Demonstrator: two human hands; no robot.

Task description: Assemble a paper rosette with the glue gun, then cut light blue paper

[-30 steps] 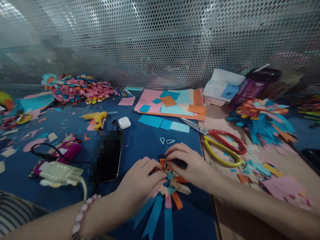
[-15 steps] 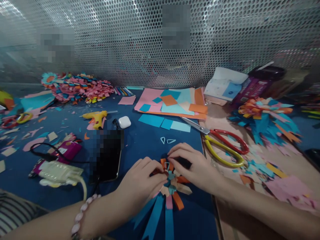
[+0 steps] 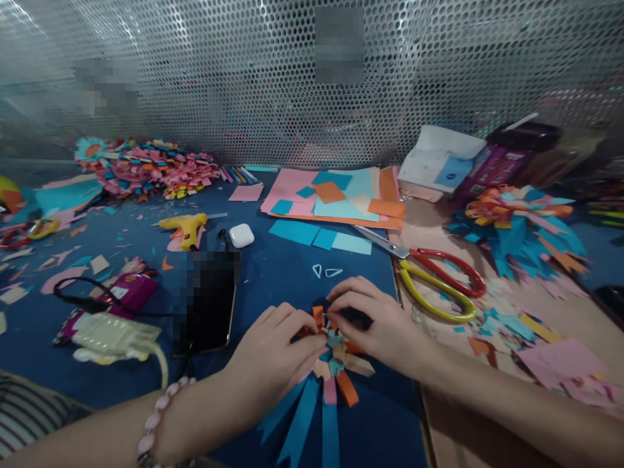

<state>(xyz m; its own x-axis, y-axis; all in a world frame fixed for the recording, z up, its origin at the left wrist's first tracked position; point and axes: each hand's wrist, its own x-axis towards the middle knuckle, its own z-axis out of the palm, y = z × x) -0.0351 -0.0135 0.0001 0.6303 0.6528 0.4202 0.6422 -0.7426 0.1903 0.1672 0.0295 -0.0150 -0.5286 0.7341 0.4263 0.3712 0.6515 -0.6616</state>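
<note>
Where both hands are meeting: the multicoloured paper rosette (image 3: 335, 365) is lying on the blue table (image 3: 280, 279), its blue ribbon tails (image 3: 330, 422) trailing toward the person.

Left fingers: from my distant seat I am seeing the left hand (image 3: 275, 348) pinching the rosette's upper left edge, thumb and forefinger nearly meeting.

Right fingers: the right hand (image 3: 377, 318) is arching over the far rim, thumb and forefinger tips converging beside an orange tab (image 3: 318, 314); a small pale loop (image 3: 324, 318) is sitting there mostly covered, so I cannot tell whether they are pinching it.

Fresh change: the right fingertips are closing in again on the loop, which I am judging to be fine adjusting rather than a finished placement.

Against the earlier frame: the loop's triangle, plainly showing half a second ago, is now largely disappearing behind those tips, while the left hand is keeping its place.

Unmoved things: two triangular paper loops (image 3: 320, 270) are lying just beyond the hands, the scissors (image 3: 404, 253) are resting to the right, and the yellow glue gun (image 3: 185, 227) is lying well to the left.
</note>
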